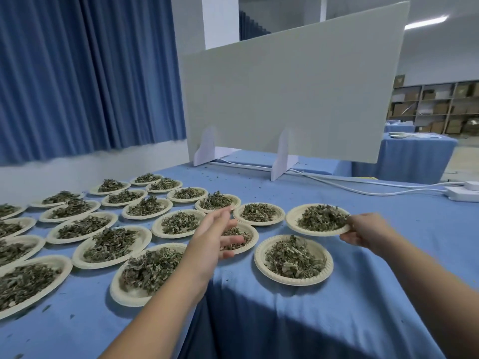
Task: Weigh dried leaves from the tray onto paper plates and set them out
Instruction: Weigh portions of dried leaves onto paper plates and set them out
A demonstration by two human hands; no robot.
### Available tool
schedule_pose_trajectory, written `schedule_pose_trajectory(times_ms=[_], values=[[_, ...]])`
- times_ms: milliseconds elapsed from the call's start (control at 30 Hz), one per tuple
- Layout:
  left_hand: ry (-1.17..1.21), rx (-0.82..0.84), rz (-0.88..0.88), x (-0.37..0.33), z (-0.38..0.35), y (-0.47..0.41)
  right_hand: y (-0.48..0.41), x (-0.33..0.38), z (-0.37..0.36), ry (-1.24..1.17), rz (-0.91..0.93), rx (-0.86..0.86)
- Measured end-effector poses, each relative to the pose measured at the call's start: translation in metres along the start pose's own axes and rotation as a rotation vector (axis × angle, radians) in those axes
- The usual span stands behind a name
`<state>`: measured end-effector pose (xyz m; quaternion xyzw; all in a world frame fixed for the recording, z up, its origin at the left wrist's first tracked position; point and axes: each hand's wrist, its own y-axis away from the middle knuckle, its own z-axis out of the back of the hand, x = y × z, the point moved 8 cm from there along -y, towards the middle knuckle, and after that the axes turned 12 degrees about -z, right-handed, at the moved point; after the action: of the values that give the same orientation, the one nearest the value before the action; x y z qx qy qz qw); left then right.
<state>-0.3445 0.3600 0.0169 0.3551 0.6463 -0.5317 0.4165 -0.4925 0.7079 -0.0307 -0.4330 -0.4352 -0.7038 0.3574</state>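
Observation:
Several paper plates heaped with dried green leaves lie in rows on the blue tablecloth [388, 268]. My right hand [363, 233] pinches the right rim of one filled paper plate [294, 220] at the right end of the rows, low over the cloth. Another filled plate [261, 251] sits just in front of it. My left hand [216, 235] hovers with relaxed, spread fingers above a filled plate [248, 243] in the middle, holding nothing. No tray or scale is in view.
A white divider board [285, 94] stands on feet at the table's back. White cables and a power strip [461, 194] lie at the right rear. Blue curtains hang on the left. Another blue-clothed table and shelves with boxes are far right.

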Motion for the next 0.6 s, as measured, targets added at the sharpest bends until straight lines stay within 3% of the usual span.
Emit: schedule_pose_trajectory(times_ms=[200,467,600], values=[[-0.008,-0.049,0.009,0.002,0.019,0.004,-0.026,-0.029,-0.008,-0.006,-0.136,-0.037],[0.047,-0.106,0.02,-0.002,0.028,0.009,-0.024,-0.025,-0.021,-0.036,-0.09,0.059],[0.074,-0.11,0.028,-0.004,0.028,0.012,-0.013,-0.016,-0.016,0.207,-0.048,-0.02]])
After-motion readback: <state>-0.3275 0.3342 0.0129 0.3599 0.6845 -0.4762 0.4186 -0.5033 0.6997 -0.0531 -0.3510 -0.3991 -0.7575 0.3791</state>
